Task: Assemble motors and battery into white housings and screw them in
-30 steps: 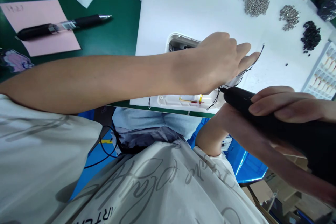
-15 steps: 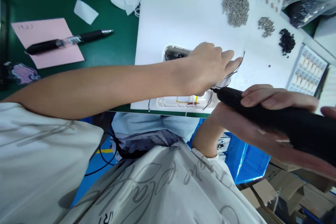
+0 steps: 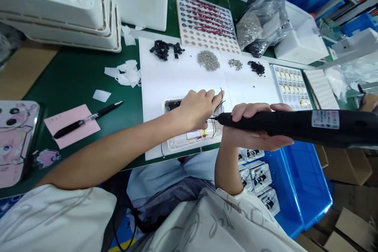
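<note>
My right hand [image 3: 251, 128] is closed around a black electric screwdriver [image 3: 295, 126], held nearly level. Its thin bit points left, toward the underside of my left hand [image 3: 199, 108]. That hand bends over a white plastic case [image 3: 174, 143] at the table's front edge and covers its middle. Its fingers are curled, with the fingertips by thin black wires [image 3: 220, 104]; what they grip is hidden. Inside the case's near part lies a flat white piece with yellow tape [image 3: 195, 134]. Where the bit's tip touches cannot be made out.
On the white sheet [image 3: 165, 82] lie a pile of screws [image 3: 208, 60], smaller metal parts [image 3: 235, 63], black rings [image 3: 256, 68] and black parts [image 3: 167, 49]. A pen [image 3: 88, 119] rests on pink paper at left. Blue bins [image 3: 307, 181] stand below right.
The view has tilted up and drawn back, bringing in more of the table and bins. Both hands stay at the case, and the screwdriver now lies more level in the picture.
</note>
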Demonstrator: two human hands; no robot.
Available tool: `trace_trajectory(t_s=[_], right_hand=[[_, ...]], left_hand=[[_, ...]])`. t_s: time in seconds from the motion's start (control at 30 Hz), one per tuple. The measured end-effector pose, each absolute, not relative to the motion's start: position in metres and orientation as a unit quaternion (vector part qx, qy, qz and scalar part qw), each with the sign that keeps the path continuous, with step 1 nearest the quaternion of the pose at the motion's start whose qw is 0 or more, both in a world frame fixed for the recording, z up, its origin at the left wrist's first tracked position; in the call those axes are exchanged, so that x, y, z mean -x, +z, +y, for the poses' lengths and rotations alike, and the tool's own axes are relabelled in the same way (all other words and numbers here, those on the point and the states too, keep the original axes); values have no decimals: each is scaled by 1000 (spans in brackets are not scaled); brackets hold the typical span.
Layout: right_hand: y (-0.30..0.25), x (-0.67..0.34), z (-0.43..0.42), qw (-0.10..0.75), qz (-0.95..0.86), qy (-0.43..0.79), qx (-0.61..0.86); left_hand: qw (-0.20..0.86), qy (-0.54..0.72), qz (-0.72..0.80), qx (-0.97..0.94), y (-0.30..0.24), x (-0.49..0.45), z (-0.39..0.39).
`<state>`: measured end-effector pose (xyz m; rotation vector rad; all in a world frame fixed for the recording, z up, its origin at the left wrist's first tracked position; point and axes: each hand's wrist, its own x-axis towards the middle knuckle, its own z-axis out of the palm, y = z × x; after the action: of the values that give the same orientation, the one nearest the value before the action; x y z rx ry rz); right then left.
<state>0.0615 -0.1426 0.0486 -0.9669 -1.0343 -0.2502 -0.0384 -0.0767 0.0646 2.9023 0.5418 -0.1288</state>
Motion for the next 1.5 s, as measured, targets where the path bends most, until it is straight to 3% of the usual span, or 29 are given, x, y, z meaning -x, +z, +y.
trace_trajectory(t_s=[0.33, 0.6, 0.93, 1.3, 1.5], right_hand=[[74, -117, -199, 773, -386, 106, 492], [52, -183, -218, 789, -335, 49, 512], [36, -241, -177, 729, -371, 65, 571], [27, -245, -163, 737, -354, 37, 574], [16, -241, -160, 706, -363, 83, 602]], left_hand=[[43, -104, 167, -979, 68, 36, -75], [22, -152, 184, -971, 75, 34, -78], [39, -171, 189, -966, 76, 33, -74], [60, -168, 189, -966, 75, 34, -73], [62, -156, 179, -969, 73, 35, -73]])
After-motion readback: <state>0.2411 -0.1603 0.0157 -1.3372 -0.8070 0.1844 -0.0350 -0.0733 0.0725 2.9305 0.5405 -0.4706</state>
